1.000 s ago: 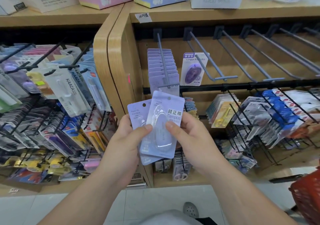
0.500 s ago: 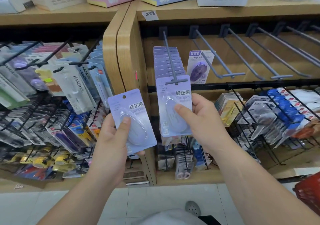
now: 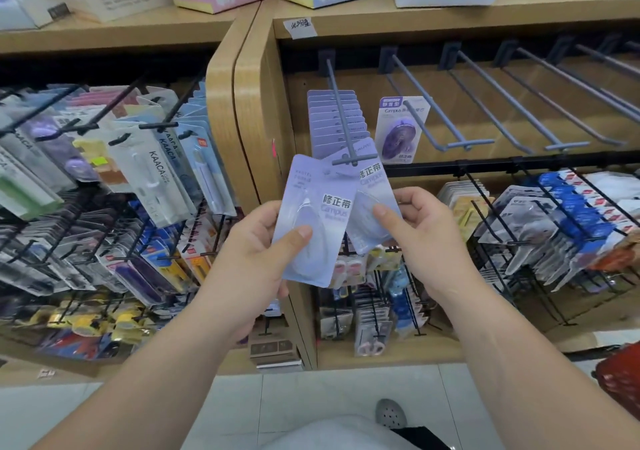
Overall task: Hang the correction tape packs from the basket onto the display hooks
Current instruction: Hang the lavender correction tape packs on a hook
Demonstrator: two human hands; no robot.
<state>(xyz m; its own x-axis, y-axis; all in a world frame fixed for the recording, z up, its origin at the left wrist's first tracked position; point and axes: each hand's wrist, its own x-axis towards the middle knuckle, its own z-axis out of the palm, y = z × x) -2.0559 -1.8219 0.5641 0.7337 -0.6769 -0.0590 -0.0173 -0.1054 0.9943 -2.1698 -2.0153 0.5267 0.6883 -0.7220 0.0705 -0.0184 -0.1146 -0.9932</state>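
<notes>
At the front of the wooden shelf (image 3: pixel 450 19), the right hand (image 3: pixel 420 238) has its fingers (image 3: pixel 382 214) closed on a purple correction tape pack (image 3: pixel 369 207). That pack is tilted, and its top is right at the tip of the first hook (image 3: pixel 341 130). I cannot tell if the hole is on the hook yet. A row of the same packs (image 3: pixel 332 117) already hangs behind it. The left hand (image 3: pixel 258 255) holds another pack (image 3: pixel 311 221) pinched tight under the thumb, just in front of the first one.

I think the step now is hanging the right pack. Next, its hole has to go over the hook tip, then the pack needs a push back. After that the left pack can go on. The red basket (image 3: pixel 620 377) sits low at the right, and I cannot see inside it.
</notes>
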